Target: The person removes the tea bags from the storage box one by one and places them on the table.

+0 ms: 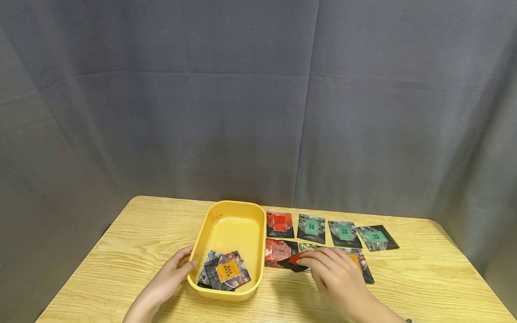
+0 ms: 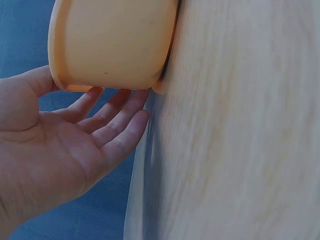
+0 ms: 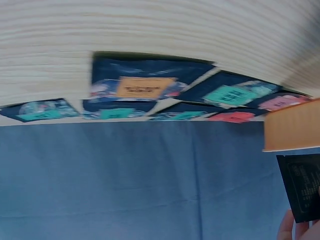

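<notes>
My left hand (image 1: 163, 280) grips the near left side of a yellow tray (image 1: 234, 235), its thumb over the rim; in the left wrist view the fingers of the hand (image 2: 75, 145) lie against the outer wall of the tray (image 2: 115, 45). Inside, packets (image 1: 228, 272) overlap at the near end, the top one orange-labelled. Right of the tray, my right hand (image 1: 341, 280) pinches a black and red packet (image 1: 295, 261) above the front row. The right wrist view shows the dark printed back of that packet (image 3: 302, 187) by the fingertips (image 3: 287, 225).
Behind lies a row with one red-labelled packet (image 1: 280, 223) and green-labelled packets (image 1: 311, 228), the rightmost (image 1: 377, 237) tilted. The front row has a pink-labelled packet (image 1: 280, 252) beside the tray and an orange-labelled one (image 3: 145, 86), partly behind my right hand. A grey curtain (image 1: 250, 112) hangs behind the table.
</notes>
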Available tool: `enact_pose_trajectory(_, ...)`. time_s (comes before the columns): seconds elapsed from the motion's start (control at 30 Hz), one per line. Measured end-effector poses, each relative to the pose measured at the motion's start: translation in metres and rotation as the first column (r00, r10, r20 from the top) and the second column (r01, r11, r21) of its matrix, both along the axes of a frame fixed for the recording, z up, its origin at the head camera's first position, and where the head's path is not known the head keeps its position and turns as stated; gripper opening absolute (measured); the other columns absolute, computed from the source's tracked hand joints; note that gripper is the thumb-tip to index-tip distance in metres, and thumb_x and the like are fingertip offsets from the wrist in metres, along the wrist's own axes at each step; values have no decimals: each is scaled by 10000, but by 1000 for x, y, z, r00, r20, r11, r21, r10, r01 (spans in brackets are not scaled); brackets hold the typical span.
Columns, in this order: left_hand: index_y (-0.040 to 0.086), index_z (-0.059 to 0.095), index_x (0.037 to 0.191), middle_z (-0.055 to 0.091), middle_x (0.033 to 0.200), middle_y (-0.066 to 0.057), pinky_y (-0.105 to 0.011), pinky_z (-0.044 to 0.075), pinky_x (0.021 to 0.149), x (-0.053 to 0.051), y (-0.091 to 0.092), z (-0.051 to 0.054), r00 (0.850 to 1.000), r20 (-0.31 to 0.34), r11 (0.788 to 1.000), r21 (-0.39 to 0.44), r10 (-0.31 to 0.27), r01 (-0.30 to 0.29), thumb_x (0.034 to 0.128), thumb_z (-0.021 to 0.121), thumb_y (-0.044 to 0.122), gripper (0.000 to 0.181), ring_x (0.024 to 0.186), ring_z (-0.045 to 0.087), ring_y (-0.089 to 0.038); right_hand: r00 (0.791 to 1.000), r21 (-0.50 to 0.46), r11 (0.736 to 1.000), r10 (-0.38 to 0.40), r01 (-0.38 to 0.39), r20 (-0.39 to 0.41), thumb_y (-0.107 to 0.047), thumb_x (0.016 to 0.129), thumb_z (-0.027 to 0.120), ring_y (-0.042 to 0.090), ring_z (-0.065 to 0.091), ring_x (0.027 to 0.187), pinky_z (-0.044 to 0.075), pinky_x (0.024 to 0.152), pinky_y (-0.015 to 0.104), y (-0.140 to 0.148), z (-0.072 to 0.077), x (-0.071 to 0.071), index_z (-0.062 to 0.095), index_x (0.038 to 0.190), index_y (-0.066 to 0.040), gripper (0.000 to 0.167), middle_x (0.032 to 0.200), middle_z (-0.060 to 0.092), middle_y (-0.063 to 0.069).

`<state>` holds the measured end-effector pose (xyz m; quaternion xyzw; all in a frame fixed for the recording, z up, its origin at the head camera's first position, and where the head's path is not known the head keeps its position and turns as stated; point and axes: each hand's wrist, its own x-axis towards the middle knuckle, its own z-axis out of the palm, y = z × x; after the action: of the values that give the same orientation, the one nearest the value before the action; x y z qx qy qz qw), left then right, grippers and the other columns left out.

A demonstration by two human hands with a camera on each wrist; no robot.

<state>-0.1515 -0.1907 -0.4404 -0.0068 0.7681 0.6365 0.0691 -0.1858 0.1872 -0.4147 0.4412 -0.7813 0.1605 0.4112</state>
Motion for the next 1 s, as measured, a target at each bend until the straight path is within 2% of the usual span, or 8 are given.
enact_pose_trajectory(0.1, -118, 278, 1480, 470, 1373, -312, -455, 527, 930, 0, 0, 0, 1000, -2, 1000, 3, 1, -1, 1029, 487, 93, 539, 1166, 562, -389, 1000, 15, 1000, -16, 15, 6, -122, 1033, 356, 175, 668, 852, 532, 745, 367, 10, -2, 0, 753, 969, -156, 404, 960, 721, -48)
enact_pose_trajectory(0.37, -122, 260, 1482, 453, 1380, -329, -450, 528, 930, 0, -2, 0, 1000, -1, 1000, 8, -26, 26, 1035, 479, 105, 547, 1171, 558, -392, 992, 121, 986, -121, 116, 28, -186, 1063, 288, 201, 675, 880, 519, 779, 389, 45, -8, 2, 747, 970, -168, 468, 949, 716, -56)
enact_pose_trajectory(0.7, -130, 250, 1480, 450, 1379, -334, -453, 525, 935, 0, -2, 0, 999, -2, 999, 10, -35, 35, 1035, 477, 105, 552, 1174, 554, -396, 985, 157, 973, -171, 172, -18, -201, 1036, 288, 202, 659, 806, 520, 714, 394, 87, -10, 2, 742, 969, -141, 463, 927, 710, -32)
enact_pose_trajectory(1.0, -129, 252, 1480, 426, 1400, -353, -449, 526, 930, 1, -3, 1, 999, -4, 999, 8, -36, 36, 1035, 476, 113, 554, 1185, 547, -404, 968, 183, 952, -250, 245, 2, -257, 1051, 280, 195, 653, 795, 497, 719, 384, 111, -9, 4, 739, 983, -118, 485, 912, 706, -23)
